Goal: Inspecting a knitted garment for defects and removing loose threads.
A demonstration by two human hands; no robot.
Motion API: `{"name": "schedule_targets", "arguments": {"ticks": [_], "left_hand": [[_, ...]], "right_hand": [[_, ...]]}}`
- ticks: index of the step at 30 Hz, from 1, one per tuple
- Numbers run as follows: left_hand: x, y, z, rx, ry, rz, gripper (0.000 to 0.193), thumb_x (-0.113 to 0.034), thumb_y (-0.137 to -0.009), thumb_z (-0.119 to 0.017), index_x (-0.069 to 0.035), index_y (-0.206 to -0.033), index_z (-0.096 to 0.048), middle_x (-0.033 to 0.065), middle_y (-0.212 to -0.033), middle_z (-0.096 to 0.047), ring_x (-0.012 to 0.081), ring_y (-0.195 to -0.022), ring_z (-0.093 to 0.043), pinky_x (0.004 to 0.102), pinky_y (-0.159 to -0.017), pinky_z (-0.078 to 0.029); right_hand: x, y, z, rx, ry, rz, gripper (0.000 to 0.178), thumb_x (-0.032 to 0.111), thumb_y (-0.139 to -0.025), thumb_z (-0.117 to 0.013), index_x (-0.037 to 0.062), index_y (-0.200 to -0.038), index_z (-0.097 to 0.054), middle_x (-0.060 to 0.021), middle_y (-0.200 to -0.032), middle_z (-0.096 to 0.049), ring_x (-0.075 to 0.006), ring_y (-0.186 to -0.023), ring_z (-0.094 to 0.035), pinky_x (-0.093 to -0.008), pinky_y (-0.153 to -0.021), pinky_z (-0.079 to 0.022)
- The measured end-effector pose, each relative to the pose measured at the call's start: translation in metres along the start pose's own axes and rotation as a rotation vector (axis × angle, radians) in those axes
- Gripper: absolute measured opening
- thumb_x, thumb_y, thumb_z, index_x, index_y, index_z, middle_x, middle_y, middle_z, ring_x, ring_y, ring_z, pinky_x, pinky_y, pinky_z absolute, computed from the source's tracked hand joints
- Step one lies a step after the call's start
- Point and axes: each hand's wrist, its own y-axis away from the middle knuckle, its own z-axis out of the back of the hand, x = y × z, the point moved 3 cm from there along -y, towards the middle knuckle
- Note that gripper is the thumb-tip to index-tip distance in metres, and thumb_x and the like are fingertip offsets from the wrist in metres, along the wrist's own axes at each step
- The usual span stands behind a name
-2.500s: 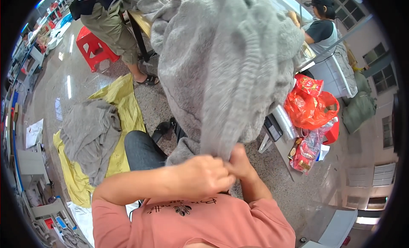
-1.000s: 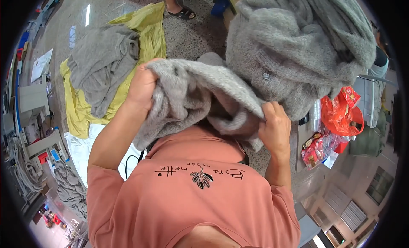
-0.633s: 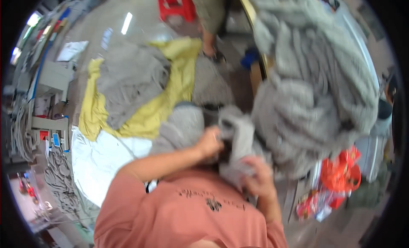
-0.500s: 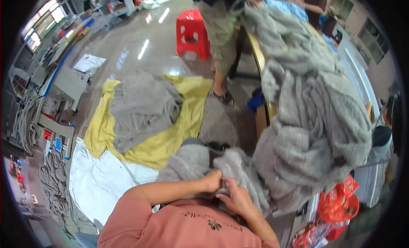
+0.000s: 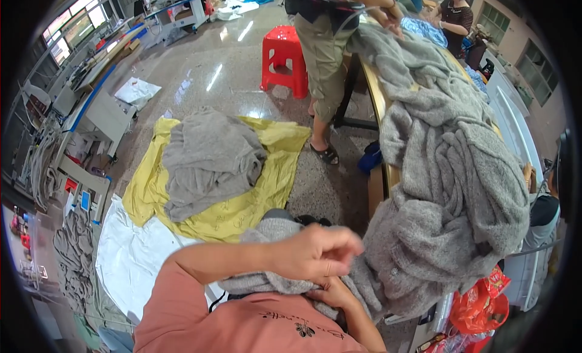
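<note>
Fuzzy grey knit cloth (image 5: 270, 284) bunched before pink shirt (image 5: 242, 326), right hand (image 5: 332, 294) gripping its folds, left hand (image 5: 324, 255) above, grip half-open, rumpled knit heap (image 5: 451, 225) on worktop (image 5: 377, 101), thin red plastic bag (image 5: 470, 309) with packet (image 5: 498, 282) atop

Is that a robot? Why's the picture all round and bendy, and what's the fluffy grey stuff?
No robot, just a person in a pink shirt, using bare hands. A wide fisheye camera worn on the head looks down, so straight edges bend near the rim. The left hand is raised; I can't tell whether it holds anything. The right hand touches grey fabric near the shirt, perhaps gripping it. More grey cloth lies heaped along the table at the right, and another grey pile sits on a yellow sheet on the floor.
</note>
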Motion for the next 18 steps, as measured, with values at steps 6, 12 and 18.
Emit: {"name": "schedule_targets", "arguments": {"ticks": [6,12,18], "left_hand": [[-0.109,0.024,0.040,-0.099,0.320,-0.467,0.063,-0.035,-0.076,-0.063,0.000,-0.119,-0.033,0.0126,-0.095,-0.056,0.0201,-0.076,-0.059,0.0258,-0.065,-0.047],[-0.037,0.029,0.047,-0.337,0.114,-0.103,0.074,-0.039,-0.073,-0.064,0.000,-0.123,-0.027,0.0148,-0.100,-0.055,0.0217,-0.079,-0.059,0.0267,-0.067,-0.047],[0.041,0.036,0.033,-0.328,-0.023,0.198,0.085,-0.044,-0.069,-0.066,-0.001,-0.126,-0.020,0.0171,-0.104,-0.053,0.0233,-0.081,-0.059,0.0277,-0.068,-0.048]], "right_hand": [[0.005,0.002,-0.003,0.071,0.094,-0.191,0.028,0.012,-0.071,-0.062,0.0044,-0.097,-0.059,-0.0177,-0.075,-0.061,-0.0209,-0.066,-0.060,-0.0327,-0.063,-0.045],[0.030,0.008,-0.001,0.080,-0.053,-0.289,0.024,0.019,-0.073,-0.061,0.0072,-0.095,-0.060,-0.0187,-0.074,-0.060,-0.0234,-0.067,-0.060,-0.0334,-0.060,-0.046],[0.031,0.010,0.003,0.214,0.216,-0.508,0.049,0.040,-0.075,-0.057,0.0171,-0.118,-0.049,-0.0156,-0.113,-0.053,-0.0307,-0.104,-0.050,-0.0371,-0.086,-0.040]]}}
